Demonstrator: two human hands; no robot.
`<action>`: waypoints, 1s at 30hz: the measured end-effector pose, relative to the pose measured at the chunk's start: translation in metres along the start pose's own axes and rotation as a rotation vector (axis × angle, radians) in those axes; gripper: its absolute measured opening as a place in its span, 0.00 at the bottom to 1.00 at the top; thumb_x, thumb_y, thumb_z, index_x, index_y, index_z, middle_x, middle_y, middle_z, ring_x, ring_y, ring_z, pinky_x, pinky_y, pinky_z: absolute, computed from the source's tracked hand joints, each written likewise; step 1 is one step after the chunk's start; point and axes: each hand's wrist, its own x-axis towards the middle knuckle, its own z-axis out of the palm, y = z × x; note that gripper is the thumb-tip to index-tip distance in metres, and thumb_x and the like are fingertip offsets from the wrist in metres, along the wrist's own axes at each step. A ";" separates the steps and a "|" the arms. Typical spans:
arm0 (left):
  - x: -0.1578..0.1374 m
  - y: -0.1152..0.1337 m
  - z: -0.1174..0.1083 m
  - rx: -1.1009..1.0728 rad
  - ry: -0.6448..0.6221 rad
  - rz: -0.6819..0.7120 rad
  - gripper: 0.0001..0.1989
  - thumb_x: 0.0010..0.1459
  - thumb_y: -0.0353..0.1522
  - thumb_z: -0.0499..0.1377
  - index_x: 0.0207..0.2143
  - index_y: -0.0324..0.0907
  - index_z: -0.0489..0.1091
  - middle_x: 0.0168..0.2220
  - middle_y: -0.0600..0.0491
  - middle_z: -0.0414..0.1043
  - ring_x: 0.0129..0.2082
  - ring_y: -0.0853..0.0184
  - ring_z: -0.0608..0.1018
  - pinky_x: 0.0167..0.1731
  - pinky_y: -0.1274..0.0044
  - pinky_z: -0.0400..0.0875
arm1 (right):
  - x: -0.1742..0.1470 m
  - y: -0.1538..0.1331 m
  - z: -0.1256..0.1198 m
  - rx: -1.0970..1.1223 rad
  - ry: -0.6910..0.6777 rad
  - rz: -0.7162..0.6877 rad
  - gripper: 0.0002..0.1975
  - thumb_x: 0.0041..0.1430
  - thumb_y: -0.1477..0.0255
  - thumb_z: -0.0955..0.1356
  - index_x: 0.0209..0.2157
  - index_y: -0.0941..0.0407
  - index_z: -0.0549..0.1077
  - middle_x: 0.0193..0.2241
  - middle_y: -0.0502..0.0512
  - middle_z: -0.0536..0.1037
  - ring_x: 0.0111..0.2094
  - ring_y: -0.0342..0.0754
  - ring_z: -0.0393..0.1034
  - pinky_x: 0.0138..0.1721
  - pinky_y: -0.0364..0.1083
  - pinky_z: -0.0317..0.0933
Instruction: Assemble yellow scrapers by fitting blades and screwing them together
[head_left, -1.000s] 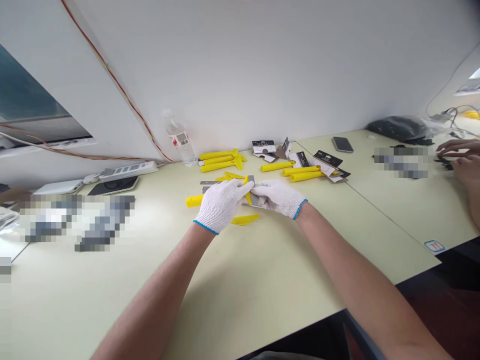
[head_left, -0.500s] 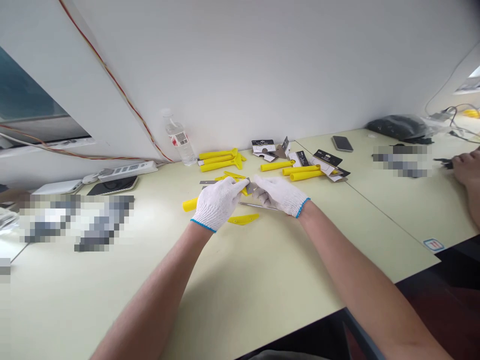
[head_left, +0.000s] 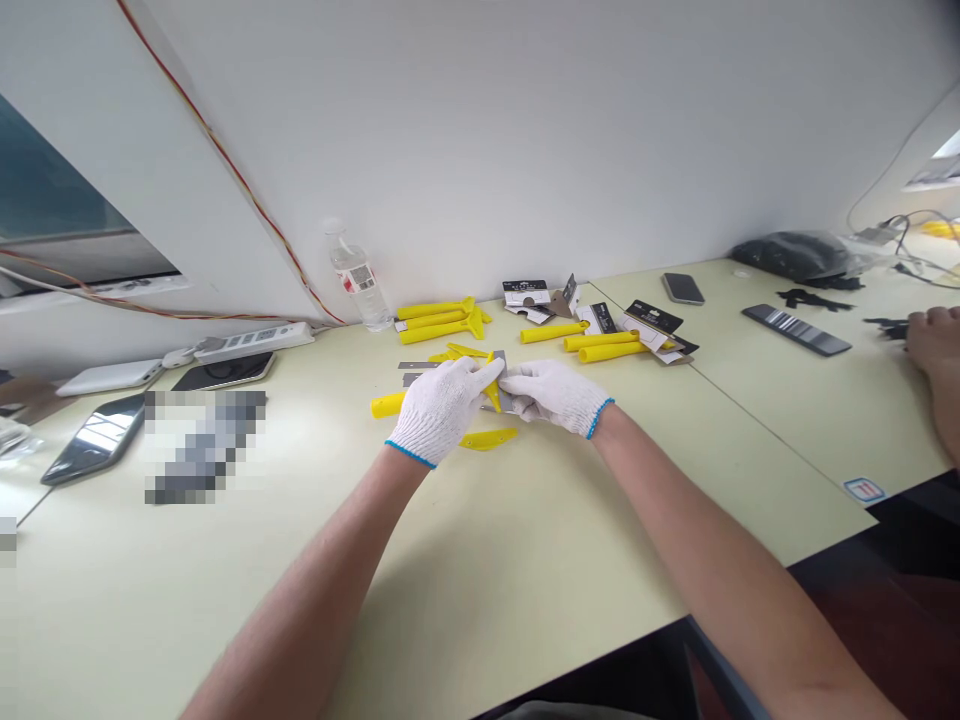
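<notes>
My left hand [head_left: 441, 400], in a white knit glove, is closed around a yellow scraper [head_left: 387, 405], its handle end sticking out to the left and its flared head to the right. My gloved right hand [head_left: 556, 392] pinches a flat grey metal blade [head_left: 501, 362] against that head. Just below lies a loose yellow head piece [head_left: 489, 440] with small holes. Behind my left hand are spare grey blades [head_left: 415, 366] and more yellow pieces [head_left: 463, 350]. A thin metal rod seen earlier is mostly hidden by my right hand.
Yellow scrapers [head_left: 439, 327] lie beside a water bottle [head_left: 360, 280] at the wall. More yellow handles [head_left: 611, 352] and black-and-white cards [head_left: 652, 320] are at the back right. Phones [head_left: 796, 330] lie on both sides. Another person's hand [head_left: 934, 340] is at the far right.
The scraper head has turned more upright between my hands, and the blade now stands along it. My right hand has shifted slightly left and covers more of the metal rod.
</notes>
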 end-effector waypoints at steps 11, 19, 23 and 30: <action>0.002 -0.014 -0.010 -0.409 -0.142 -0.059 0.10 0.63 0.38 0.57 0.32 0.43 0.69 0.31 0.53 0.73 0.31 0.64 0.73 0.31 0.74 0.59 | -0.006 -0.013 -0.004 -0.089 -0.115 0.061 0.20 0.70 0.61 0.67 0.33 0.64 0.78 0.32 0.57 0.77 0.36 0.41 0.75 0.31 0.32 0.62; 0.001 -0.015 -0.012 -0.504 -0.128 -0.044 0.11 0.64 0.39 0.56 0.36 0.43 0.73 0.31 0.54 0.74 0.32 0.65 0.72 0.34 0.75 0.61 | -0.008 -0.016 -0.005 -0.148 -0.139 0.071 0.29 0.75 0.54 0.60 0.34 0.64 0.76 0.36 0.58 0.77 0.39 0.43 0.74 0.43 0.39 0.68; 0.000 -0.015 -0.012 -0.508 -0.134 -0.047 0.10 0.63 0.38 0.57 0.34 0.43 0.72 0.29 0.55 0.73 0.29 0.66 0.71 0.31 0.74 0.60 | -0.011 -0.015 -0.006 -0.164 -0.147 0.062 0.20 0.74 0.59 0.65 0.45 0.64 0.76 0.42 0.60 0.74 0.42 0.42 0.71 0.48 0.42 0.71; 0.000 -0.018 -0.009 -0.523 -0.088 -0.021 0.08 0.63 0.37 0.57 0.33 0.44 0.70 0.29 0.56 0.72 0.28 0.67 0.70 0.30 0.75 0.58 | -0.004 -0.018 -0.004 -0.166 -0.083 0.040 0.31 0.72 0.54 0.56 0.28 0.60 0.76 0.31 0.57 0.78 0.37 0.40 0.73 0.30 0.39 0.57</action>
